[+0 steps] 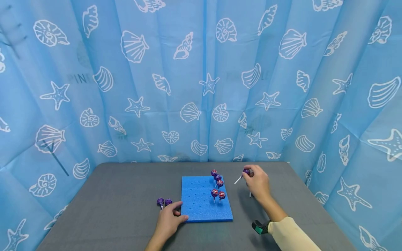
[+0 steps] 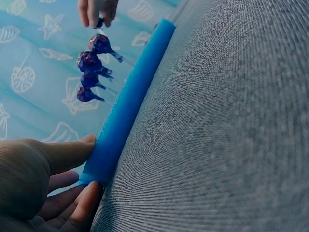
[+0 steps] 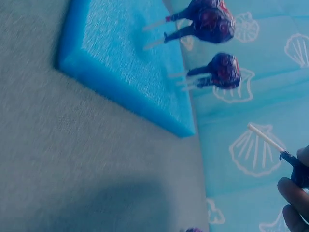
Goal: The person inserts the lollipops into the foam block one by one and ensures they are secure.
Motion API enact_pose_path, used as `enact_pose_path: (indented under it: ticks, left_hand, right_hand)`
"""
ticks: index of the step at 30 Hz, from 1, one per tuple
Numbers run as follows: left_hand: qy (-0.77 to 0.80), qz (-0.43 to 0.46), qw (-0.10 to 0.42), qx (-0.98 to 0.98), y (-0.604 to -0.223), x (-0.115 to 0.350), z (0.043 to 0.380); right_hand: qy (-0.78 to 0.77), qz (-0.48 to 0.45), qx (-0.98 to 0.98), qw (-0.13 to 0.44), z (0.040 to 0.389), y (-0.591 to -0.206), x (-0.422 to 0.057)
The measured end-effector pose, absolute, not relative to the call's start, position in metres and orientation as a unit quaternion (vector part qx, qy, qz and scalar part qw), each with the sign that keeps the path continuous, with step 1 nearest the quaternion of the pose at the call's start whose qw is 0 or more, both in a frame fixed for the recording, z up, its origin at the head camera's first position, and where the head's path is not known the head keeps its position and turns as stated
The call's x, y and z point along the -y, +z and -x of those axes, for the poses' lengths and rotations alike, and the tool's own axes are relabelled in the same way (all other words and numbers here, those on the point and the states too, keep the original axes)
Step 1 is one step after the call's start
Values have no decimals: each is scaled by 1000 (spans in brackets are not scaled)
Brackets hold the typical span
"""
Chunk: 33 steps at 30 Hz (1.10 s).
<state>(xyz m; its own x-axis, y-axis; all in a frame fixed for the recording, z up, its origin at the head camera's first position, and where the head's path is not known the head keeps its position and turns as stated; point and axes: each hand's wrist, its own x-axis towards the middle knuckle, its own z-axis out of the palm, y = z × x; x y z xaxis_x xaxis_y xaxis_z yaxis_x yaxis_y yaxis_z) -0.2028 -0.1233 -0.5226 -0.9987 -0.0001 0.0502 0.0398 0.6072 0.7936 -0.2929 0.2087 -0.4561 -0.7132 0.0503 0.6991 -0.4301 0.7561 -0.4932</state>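
My right hand (image 1: 257, 181) pinches a purple-wrapped lollipop (image 1: 246, 171) by its head, above the table to the right of a blue foam block (image 1: 198, 204). Its white stick points down and to the left, free of the foam, as the right wrist view also shows. At the block's front left corner, my left hand (image 1: 169, 219) grips the edge between thumb and fingers. Several red and purple lollipops (image 1: 220, 183) stand upright along the block's right side. Small holes dot the rest of its top.
Two purple lollipops (image 1: 160, 201) lie left of the block, partly behind the left hand. Below the right hand, a white stick (image 1: 250, 194) shows, its upper part hidden. A grey cloth covers the table (image 1: 125, 195). A blue shell-print curtain (image 1: 201, 87) hangs behind.
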Motion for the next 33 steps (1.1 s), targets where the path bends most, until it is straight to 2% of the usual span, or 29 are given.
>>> enact_pose_path:
  ticks: [8,33]
  left_hand:
    - [-444,17,20,896,-522,124,203]
    - [-444,-3,11,896,-521,122,203]
  right_hand:
    - [340,-160,845,380,298,-448,-191]
    - [357,-242,828,357,294,-435,-145]
